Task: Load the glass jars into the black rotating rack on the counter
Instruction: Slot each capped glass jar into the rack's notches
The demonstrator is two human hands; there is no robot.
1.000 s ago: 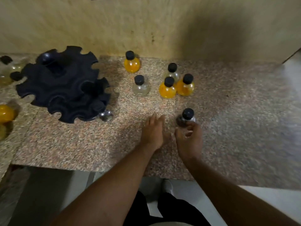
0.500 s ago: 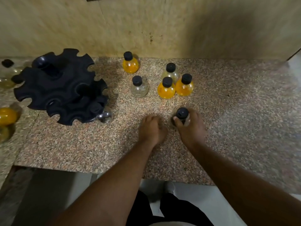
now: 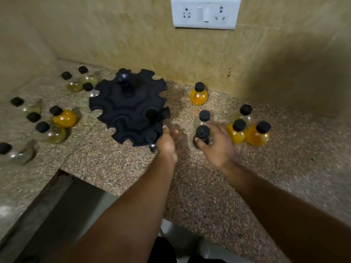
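Observation:
The black rotating rack [image 3: 127,109] stands on the granite counter [image 3: 114,164] near the wall, with a jar hanging in a front slot [image 3: 152,138]. My right hand [image 3: 216,147] is shut on a clear jar with a black cap [image 3: 202,132], held just above the counter to the right of the rack. My left hand [image 3: 167,143] is at the rack's front right edge, fingers apart, holding nothing. A clear jar [image 3: 204,117] stands just behind the held one. Three jars, two of them orange [image 3: 257,133], stand to the right, and one orange jar [image 3: 198,93] near the wall.
Several more black-capped jars, clear and orange [image 3: 63,117], stand left of the rack on the counter's corner. A white socket plate [image 3: 206,13] is on the wall above. The counter's front edge runs below my forearms, with a gap at the lower left.
My right hand closed on the clear jar and carried it left toward the rack. My left hand moved from the counter to the rack's edge. The view tilted up and left.

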